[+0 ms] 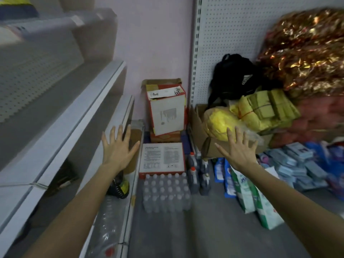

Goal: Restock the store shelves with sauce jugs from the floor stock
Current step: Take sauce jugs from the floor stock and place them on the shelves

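Looking down a narrow aisle here, pic's a bit smeared. Nearest, low L: clear bottles (106,229) are lying on the lowest level of the shelves (74,127).

Both our arms are reaching fwd. L hand (119,149) is hovering flat, fingers splayed wide, gripping nothing, over the shelves' front edge. R hand (236,151) is doing the same: fully spread, holding nothing, in front of a cardboard box (210,146) w/ yellow bags (221,125) in it. We can't tell if it's touching the box.

Floor, near R: green/white bags (260,205) are leaning. Mid-aisle, a wrapped water bottle pack (166,192) is sitting. Just R of it the sauce jugs (193,175) are standing upright on the floor, dark, in 2 short rows, between the pack and some blue/white bags (228,175). Behind the pack a flat red-edged box (162,159) is lying, touching it. Past that a taller carton (167,112) is standing tilted by the pink wall (158,43).

Far R: pale blue packs (297,164) are lying heaped on the floor, a black backpack (232,77) is leaning on the pegboard (232,25), and a shiny foil bundle (305,53) is sitting beside it.
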Motion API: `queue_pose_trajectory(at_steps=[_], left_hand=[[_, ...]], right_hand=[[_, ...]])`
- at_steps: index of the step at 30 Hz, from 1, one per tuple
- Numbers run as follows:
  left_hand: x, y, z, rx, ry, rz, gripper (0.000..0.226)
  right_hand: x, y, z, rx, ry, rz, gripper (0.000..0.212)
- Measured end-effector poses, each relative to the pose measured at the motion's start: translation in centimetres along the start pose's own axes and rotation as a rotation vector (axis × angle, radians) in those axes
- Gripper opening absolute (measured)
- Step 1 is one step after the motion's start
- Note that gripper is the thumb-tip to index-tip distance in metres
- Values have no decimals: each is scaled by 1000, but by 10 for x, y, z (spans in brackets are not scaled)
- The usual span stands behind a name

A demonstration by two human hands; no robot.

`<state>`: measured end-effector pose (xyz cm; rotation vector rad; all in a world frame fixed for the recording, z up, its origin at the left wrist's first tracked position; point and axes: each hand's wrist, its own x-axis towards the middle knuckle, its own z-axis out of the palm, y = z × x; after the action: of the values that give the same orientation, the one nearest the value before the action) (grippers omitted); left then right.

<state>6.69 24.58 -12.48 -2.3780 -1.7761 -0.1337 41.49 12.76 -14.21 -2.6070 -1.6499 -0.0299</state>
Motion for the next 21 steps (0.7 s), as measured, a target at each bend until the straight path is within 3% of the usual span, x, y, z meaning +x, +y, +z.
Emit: queue_pose_trajectory(at_steps=[13, 21], left_hand=[[91, 124, 68, -36, -130, 117, 71], [151, 211, 105, -70, -226, 78, 72]], right_hand=[[88, 102, 52, 3, -89, 95, 81], [163, 171, 84, 19, -192, 112, 81]])
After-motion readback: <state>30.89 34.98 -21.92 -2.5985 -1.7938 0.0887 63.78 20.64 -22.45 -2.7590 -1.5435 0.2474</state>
